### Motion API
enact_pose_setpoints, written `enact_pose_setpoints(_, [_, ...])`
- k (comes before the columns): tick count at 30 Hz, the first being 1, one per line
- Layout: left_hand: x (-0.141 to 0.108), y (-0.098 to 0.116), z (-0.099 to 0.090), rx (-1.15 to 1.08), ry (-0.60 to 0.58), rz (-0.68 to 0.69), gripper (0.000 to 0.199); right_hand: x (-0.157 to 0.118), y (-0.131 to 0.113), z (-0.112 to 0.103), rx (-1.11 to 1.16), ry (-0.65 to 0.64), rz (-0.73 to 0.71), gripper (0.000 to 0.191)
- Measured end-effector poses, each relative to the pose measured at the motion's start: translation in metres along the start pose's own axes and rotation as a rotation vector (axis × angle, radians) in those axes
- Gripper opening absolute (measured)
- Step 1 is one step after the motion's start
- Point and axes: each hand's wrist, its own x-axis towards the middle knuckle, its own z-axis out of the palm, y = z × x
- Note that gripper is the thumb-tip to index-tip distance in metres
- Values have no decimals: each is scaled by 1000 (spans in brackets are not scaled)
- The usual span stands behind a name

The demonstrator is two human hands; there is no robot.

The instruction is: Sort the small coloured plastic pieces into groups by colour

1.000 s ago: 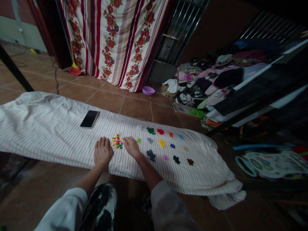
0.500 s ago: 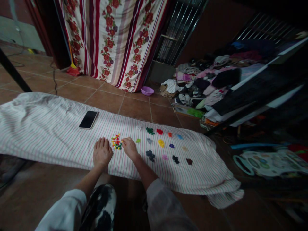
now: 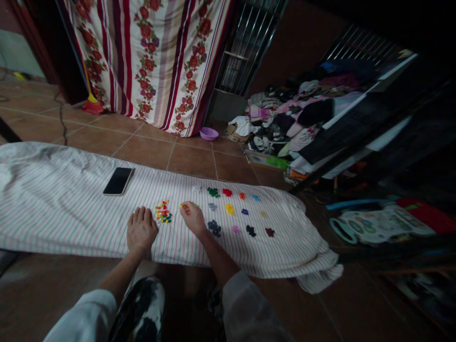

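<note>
1. The left hand [image 3: 142, 229] lies palm down on the striped cloth [image 3: 71, 213] that covers the bench, fingers extended and close together; nothing can be seen in its grasp.
2. The right hand [image 3: 193, 217] is a little farther right, its fingers curled and the thumb and forefinger pinched together on a small yellow piece [image 3: 181, 206].
3. The mixed pile [image 3: 163, 212] of red, orange, yellow, green and white pieces lies on the cloth between the two hands, just beside the left fingertips.
4. Right of the right hand, small heaps sit apart in three rough rows. Far row, left to right: white heap [image 3: 197, 189], dark green heap [image 3: 213, 192], red heap [image 3: 227, 192], orange heap [image 3: 242, 195], light blue heap [image 3: 255, 197].
5. Middle row: grey heap [image 3: 213, 206], yellow heap [image 3: 230, 209], dark blue heap [image 3: 244, 212], beige heap [image 3: 262, 213].
6. Near row: dark grey heap [image 3: 214, 228], pink heap [image 3: 235, 229], black heap [image 3: 251, 231], brown heap [image 3: 270, 232].
7. A phone [image 3: 118, 181], its screen dark, lies on the cloth to the far left of the left hand.
8. Beyond the bench, a purple basin [image 3: 209, 134] sits on the tiled floor [image 3: 142, 149] near the foot of a flowered curtain [image 3: 164, 61].
</note>
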Motion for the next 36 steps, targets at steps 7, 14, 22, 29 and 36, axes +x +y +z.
enact_pose_setpoints(7, [0, -1, 1, -30, 3, -8, 44, -9, 39, -60, 2, 231, 137, 20])
enact_pose_setpoints(14, [0, -1, -1, 15, 10, 20, 41, -22, 79, -108, -130, 380, 280, 22])
enact_pose_setpoints(22, [0, 0, 0, 41, 0, 10, 40, -19, 110, -136, -412, 272, 444, 25])
enact_pose_setpoints(29, [0, -1, 0, -2, 6, 4, 41, -18, 117, -137, -562, 265, 442, 29])
enact_pose_setpoints(36, [1, -1, 1, 6, -3, 7, 42, -19, 115, -140, -534, 252, 432, 30])
